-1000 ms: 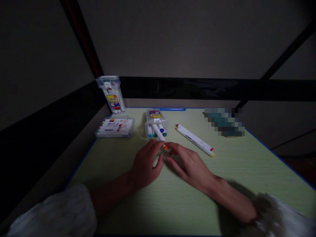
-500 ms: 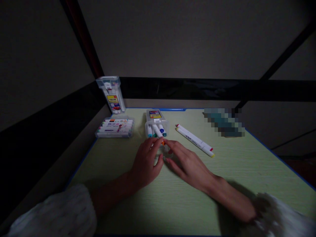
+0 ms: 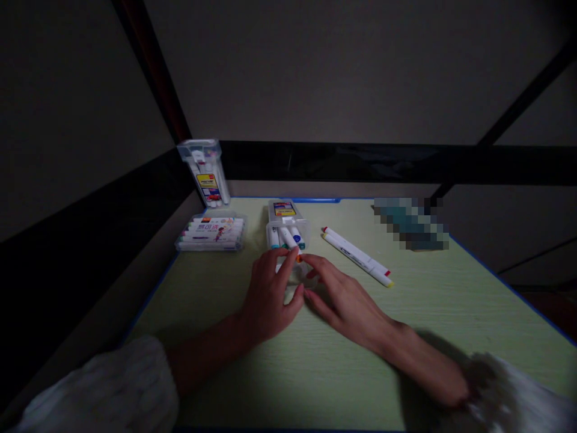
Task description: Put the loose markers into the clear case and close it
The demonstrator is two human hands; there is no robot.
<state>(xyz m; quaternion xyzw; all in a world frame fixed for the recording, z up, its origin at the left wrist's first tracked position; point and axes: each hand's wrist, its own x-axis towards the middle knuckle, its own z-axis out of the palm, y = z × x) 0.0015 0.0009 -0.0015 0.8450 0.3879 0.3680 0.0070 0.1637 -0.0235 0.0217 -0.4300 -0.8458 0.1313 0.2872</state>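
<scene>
A clear plastic marker case (image 3: 307, 231) lies on the table, its open end toward me. Several white markers with coloured ends are inside. A white marker with an orange end (image 3: 288, 236) sticks out over the others. My left hand (image 3: 269, 294) has its index fingertip at the orange end, thumb held apart below. From the other side, my right hand (image 3: 345, 294) reaches the same end with its index fingertip, fingers spread from the thumb. Between my hands a clear plastic part (image 3: 295, 273), perhaps the case's lid, is partly hidden by my fingers; both thumbs are near it.
Two white markers (image 3: 356, 255), with red and yellow ends, lie side by side at the right. A flat marker box (image 3: 211, 233) lies at the left, with an upright marker case (image 3: 208, 174) behind it. A blurred-out flat item (image 3: 410, 224) is at the back right.
The orange-ended marker has barely moved. My left thumb has shifted slightly right toward my right thumb, and more of the clear plastic part shows between my hands.
</scene>
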